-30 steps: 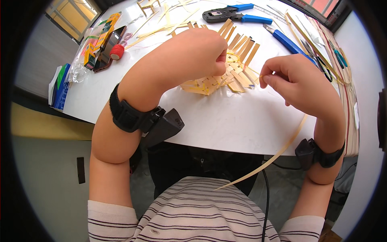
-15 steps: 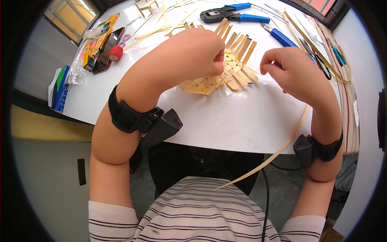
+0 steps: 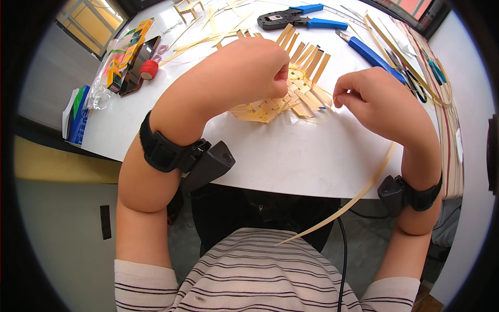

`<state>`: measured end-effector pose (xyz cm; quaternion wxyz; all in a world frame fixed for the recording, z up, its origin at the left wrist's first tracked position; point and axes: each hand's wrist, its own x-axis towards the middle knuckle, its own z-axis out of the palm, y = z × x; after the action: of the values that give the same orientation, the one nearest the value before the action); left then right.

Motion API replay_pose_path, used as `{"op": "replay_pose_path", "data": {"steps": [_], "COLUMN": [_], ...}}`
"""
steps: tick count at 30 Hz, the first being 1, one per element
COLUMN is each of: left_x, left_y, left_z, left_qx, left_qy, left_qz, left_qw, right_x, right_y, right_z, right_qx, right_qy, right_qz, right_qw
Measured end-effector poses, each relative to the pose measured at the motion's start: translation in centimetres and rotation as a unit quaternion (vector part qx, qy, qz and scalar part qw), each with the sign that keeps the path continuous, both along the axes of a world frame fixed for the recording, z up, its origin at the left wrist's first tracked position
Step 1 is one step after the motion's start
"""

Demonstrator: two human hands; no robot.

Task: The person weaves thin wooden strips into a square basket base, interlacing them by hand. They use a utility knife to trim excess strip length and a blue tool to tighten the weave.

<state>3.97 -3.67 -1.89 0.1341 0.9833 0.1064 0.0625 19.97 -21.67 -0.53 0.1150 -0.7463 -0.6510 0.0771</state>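
Observation:
My left hand (image 3: 265, 67) is closed at the near left part of a woven bamboo-strip piece (image 3: 301, 96) and hides some of it. Loose strip ends fan out from its far side, and a yellow thread (image 3: 297, 73) crosses the weave. Just right of the weave, my right hand (image 3: 366, 101) is closed in a pinch; what lies between its fingertips is too small to make out. A long pale bamboo strip (image 3: 358, 195) curves from behind my right forearm down to my lap; I cannot tell whether that hand holds it.
Blue-handled crimping pliers (image 3: 301, 20) and a blue utility knife (image 3: 371, 54) lie beyond the weave. Scissors (image 3: 413, 83) and bent strips are at the right. On the left are a red thread spool (image 3: 149, 69), a phone (image 3: 138, 67) and small boxes. A tiny bamboo chair (image 3: 188, 8) stands far back.
My right hand has lowered slightly and its fingers have come closer to the weave's right edge. The left hand has hardly moved.

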Motion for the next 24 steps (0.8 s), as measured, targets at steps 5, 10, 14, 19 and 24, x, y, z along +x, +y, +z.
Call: {"op": "replay_pose_path", "data": {"steps": [5, 10, 14, 19, 24], "left_x": [-0.1, 0.0, -0.3, -0.1, -0.1], "left_y": [0.0, 0.0, 0.0, 0.1, 0.1], "left_z": [-0.1, -0.1, -0.1, 0.0, 0.0], "left_qx": [0.005, 0.012, 0.002, -0.009, -0.021], "left_qy": [-0.003, 0.0, -0.004, -0.004, -0.002], "left_qz": [0.0, 0.005, 0.003, 0.001, 0.004], "left_qw": [1.0, 1.0, 1.0, 1.0, 1.0], "right_x": [-0.5, 0.3, -0.8, -0.1, 0.2], "right_y": [0.1, 0.3, 0.6, 1.4, 1.7], "right_z": [0.3, -0.4, 1.0, 0.1, -0.5], "right_qx": [0.074, 0.06, 0.006, -0.01, -0.069], "right_qy": [-0.008, -0.025, 0.106, 0.423, 0.504], "right_qz": [-0.027, -0.044, -0.025, 0.077, 0.099], "right_qw": [0.997, 0.997, 0.994, 0.903, 0.855]}}
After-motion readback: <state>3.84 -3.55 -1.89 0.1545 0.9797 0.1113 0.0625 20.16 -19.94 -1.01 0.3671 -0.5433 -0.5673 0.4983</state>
